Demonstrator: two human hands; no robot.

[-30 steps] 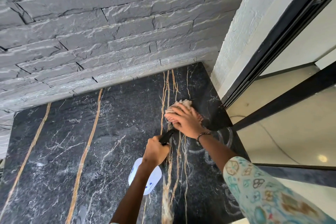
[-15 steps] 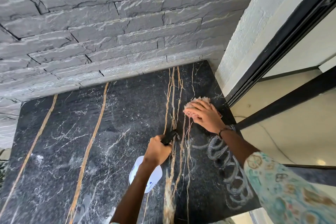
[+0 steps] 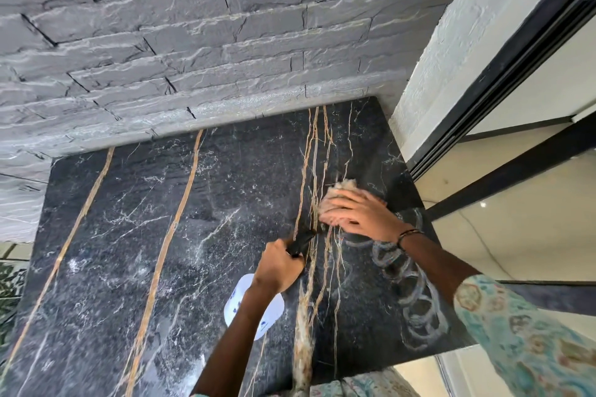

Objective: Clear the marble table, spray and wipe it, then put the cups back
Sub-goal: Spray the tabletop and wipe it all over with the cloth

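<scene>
A beige, fluffy cloth (image 3: 345, 187) is pressed flat against the black marble table (image 3: 180, 235) near its right edge, in the far right part of the top. It is covered almost wholly by the right hand (image 3: 358, 215), whose fingers are laid out straight and close together on top of it, pointing left; only a tuft of the cloth is seen past the fingertips and knuckles. A dark bracelet (image 3: 409, 235) is worn at the right wrist, and the forearm runs back into a patterned teal sleeve (image 3: 522, 338). On the marble behind the right hand, a chain of looping wet streaks (image 3: 409, 293) is left along the right edge, reaching toward the near corner. Just beside the cloth, nearer the viewer and to its left, a white spray bottle (image 3: 258, 306) with small blue marks is held above the table top by the left hand (image 3: 279, 267). The fingers of this hand are curled round the bottle's black trigger head (image 3: 301, 243), whose nozzle is pointed toward the cloth. The bottle's body is partly hidden by the left wrist and forearm. The table top is crossed by gold veins and fine white veins, and pale specks are scattered over its middle. Its far edge is set against a grey stacked-stone wall (image 3: 193, 42). To the right, a white textured wall (image 3: 451, 51) and a black door frame (image 3: 522, 42) are seen, with a pale glossy floor (image 3: 532, 219) beyond them.
</scene>
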